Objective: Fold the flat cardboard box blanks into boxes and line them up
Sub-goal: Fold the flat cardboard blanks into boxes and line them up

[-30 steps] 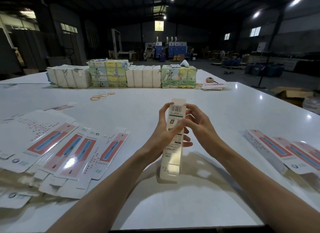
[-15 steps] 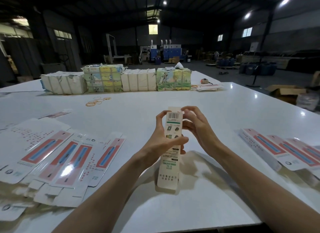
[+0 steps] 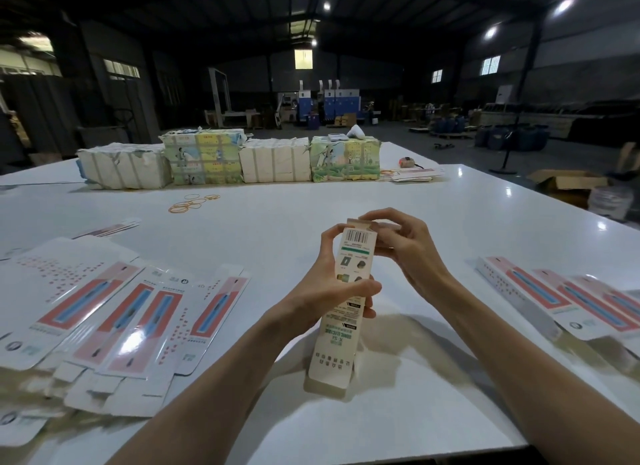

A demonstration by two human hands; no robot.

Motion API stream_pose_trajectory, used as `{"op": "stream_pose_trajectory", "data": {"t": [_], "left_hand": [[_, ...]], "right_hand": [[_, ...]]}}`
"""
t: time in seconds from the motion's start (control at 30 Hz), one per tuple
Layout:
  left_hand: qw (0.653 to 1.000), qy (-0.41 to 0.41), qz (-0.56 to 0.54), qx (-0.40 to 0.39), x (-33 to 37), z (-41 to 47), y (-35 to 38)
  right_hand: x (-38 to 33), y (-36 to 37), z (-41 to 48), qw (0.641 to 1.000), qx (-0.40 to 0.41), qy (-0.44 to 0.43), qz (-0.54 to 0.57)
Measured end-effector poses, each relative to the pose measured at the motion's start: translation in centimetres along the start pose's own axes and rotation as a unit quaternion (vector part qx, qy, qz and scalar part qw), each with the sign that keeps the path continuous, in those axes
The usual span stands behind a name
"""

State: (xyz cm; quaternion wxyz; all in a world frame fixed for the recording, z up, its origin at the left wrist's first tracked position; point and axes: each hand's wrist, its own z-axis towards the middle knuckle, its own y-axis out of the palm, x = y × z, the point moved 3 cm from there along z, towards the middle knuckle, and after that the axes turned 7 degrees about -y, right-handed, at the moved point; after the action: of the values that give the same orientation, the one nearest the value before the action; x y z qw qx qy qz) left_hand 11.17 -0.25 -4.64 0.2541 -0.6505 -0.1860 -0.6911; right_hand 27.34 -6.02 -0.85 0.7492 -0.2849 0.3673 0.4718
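Over the near middle of the white tabletop [image 3: 450, 201], the left hand [image 3: 329, 284] grips a tall, narrow white printed cardboard box [image 3: 341, 312] mid-body. The right hand [image 3: 401, 246] pinches its top flap, so closing the top end seems the step in hand. Next that flap needs tucking, then the bottom end.

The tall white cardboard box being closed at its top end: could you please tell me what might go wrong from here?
The tall white cardboard box is held off the white table by the left hand alone at mid-height; pressing by the right hand could crease or buckle it. The top flap might miss its slot and bend.
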Motion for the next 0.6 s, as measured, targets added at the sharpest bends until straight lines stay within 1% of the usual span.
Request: {"op": "stream_pose_trajectory", "data": {"t": [0.1,0.23,0.37,0.47,0.6], "left_hand": [[1.0,0.001,0.017,0.006,0.05,0.07,-0.2],[0.999,0.012,0.039,0.005,0.05,0.14,-0.44],[0.999,0.022,0.047,-0.001,0.03,0.24,-0.43],[0.997,0.026,0.069,0.005,0.1,0.24,-0.44],[0.995,0.037,0.097,-0.004,0.24,0.14,-0.46]], "right_hand": [[-0.56,0.17,-0.02,0.995,-0.016,0.042,0.085],[-0.36,0.48,0.05,0.995,0.002,0.063,0.08],[-0.32,-0.03,0.24,0.989,0.025,0.088,0.117],[-0.35,-0.19,0.24,0.987,0.025,0.098,0.129],[-0.51,-0.18,0.21,0.988,0.018,0.096,0.118]]}}
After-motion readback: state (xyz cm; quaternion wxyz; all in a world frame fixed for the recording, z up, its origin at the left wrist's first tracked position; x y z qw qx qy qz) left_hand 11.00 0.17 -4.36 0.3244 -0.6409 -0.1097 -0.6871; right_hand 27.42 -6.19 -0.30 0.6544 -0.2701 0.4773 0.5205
